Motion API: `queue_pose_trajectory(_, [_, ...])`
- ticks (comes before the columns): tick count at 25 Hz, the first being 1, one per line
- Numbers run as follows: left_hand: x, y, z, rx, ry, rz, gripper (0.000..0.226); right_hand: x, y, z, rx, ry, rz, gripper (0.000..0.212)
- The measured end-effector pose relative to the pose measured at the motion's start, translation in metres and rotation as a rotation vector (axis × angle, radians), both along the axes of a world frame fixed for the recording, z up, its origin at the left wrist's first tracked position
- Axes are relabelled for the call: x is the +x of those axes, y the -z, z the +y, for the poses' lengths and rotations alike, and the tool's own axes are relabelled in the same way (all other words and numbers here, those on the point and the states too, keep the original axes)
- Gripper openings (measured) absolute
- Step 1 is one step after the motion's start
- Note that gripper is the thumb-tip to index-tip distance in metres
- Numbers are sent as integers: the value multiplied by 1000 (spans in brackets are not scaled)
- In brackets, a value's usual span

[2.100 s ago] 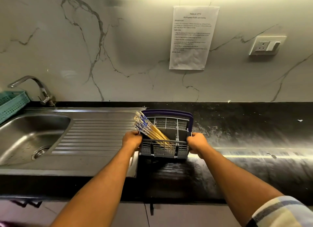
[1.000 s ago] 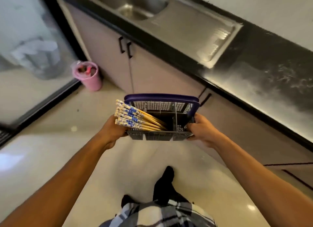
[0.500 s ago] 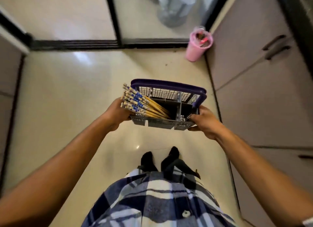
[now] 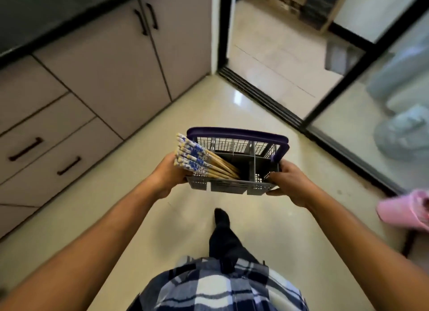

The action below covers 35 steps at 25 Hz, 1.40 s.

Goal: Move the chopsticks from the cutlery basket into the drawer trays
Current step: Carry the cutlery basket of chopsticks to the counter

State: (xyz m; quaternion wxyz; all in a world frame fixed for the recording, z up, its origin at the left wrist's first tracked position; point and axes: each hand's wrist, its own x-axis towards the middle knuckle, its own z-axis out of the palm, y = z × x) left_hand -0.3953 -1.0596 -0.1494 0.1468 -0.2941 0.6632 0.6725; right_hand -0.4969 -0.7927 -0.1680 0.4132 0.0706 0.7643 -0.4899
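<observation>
Above the pale tiled floor (image 4: 130,218), a grey plastic mesh cutlery basket with a purple handle (image 4: 234,169) is carried level between both hands. The left hand (image 4: 170,175) clasps the basket's left end, its fingers wrapped out of sight around the far side, while the right hand (image 4: 286,180) grips the right end with the thumb along the wall and the fingers curled beneath the base. Holding it at both ends probably keeps it from tipping.

Inside the basket's left compartment stands a bundle of bamboo chopsticks with blue-and-white patterned tops (image 4: 197,161), leaning leftward so the decorated ends jut past the rim just over the left hand; the tips rest down at the bottom. That lean seems to follow from their length, as the sticks are longer than the basket is deep.

Left of the basket, well apart, runs a bank of beige cabinet drawers with dark bar handles (image 4: 46,148), all shut. One of them likely holds the trays, so a drawer must be opened first, which will call for freeing one hand.
</observation>
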Motion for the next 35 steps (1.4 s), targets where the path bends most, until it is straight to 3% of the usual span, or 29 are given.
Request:
queue_pose_trajectory(5, [-23, -23, -115, -105, -356, 10, 33, -110, -28, -164, -71, -354, 45, 46])
queue_pose_trajectory(12, [-23, -31, -268, -161, -622, 37, 26, -164, -60, -375, -112, -662, 64, 48])
queue_pose_trajectory(23, [-13, -74, -547, -208, -730, 77, 37, -176, -96, -685, -128, -813, 172, 34])
queue_pose_trajectory(30, [-31, -99, -691, -207, -782, 113, 44, -202, -111, -857, -115, -927, 209, 27])
queue_pose_trajectory(35, [-54, -98, -775, -154, -850, 40, 44, -226, -101, -960, -112, -997, 233, 25])
